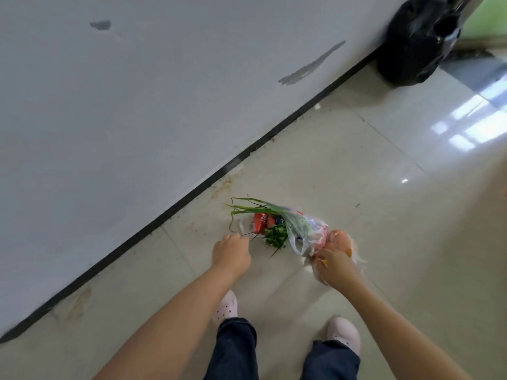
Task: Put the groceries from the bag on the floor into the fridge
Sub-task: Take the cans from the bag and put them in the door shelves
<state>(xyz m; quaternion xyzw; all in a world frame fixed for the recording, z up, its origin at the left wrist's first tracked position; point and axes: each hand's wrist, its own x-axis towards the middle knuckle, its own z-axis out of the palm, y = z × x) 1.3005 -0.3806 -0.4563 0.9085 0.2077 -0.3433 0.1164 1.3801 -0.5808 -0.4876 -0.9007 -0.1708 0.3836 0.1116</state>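
- A person bends over a clear plastic bag [307, 231] of groceries lying on the pale tiled floor [356, 149], close to the dark baseboard of a white wall [137, 91].
- Both bare arms reach straight down from the bottom of the view, forearms converging on the bag.
- The left hand [231, 253] is at the bag's left end, knuckles up, fingers curled down at the bag's thin handle; whether it actually grips the plastic cannot be told.
- The right hand [333, 266] is at the bag's right end, fingers bunched and pinching crumpled plastic beside a pinkish packet [338, 239].
- Spring onions [247, 207] stick out of the bag toward the wall; a red can [260, 222] and leafy greens [277, 235] lie inside.
- Pale clogs [226, 308] and dark trousers show below the arms.
- A black bin bag [411, 42] sits by the wall, well apart.
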